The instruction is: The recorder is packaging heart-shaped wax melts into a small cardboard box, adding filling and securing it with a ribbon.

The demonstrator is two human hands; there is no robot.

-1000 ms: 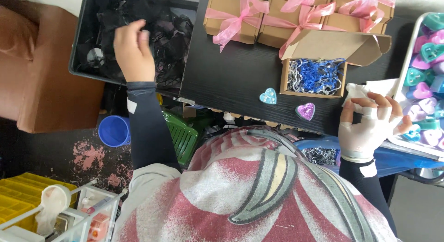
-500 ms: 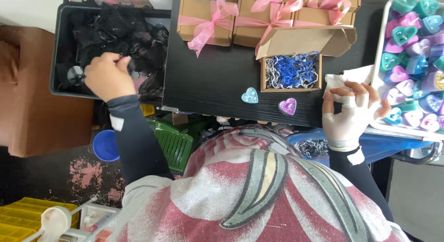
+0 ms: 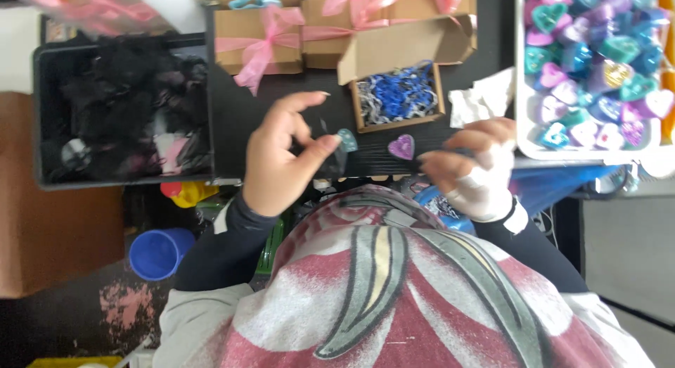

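The fingers (image 3: 320, 146) of the left hand (image 3: 278, 164) pinched something thin, perhaps clear wrapping, beside the teal heart (image 3: 347, 139) below the open box (image 3: 397, 100). The right hand (image 3: 467, 167) curled shut near the purple heart (image 3: 401, 147).

Even, soft daylight fills the frame, brightest at twelve o'clock, with motion blur smearing both hands and the pink shape at eleven o'clock.
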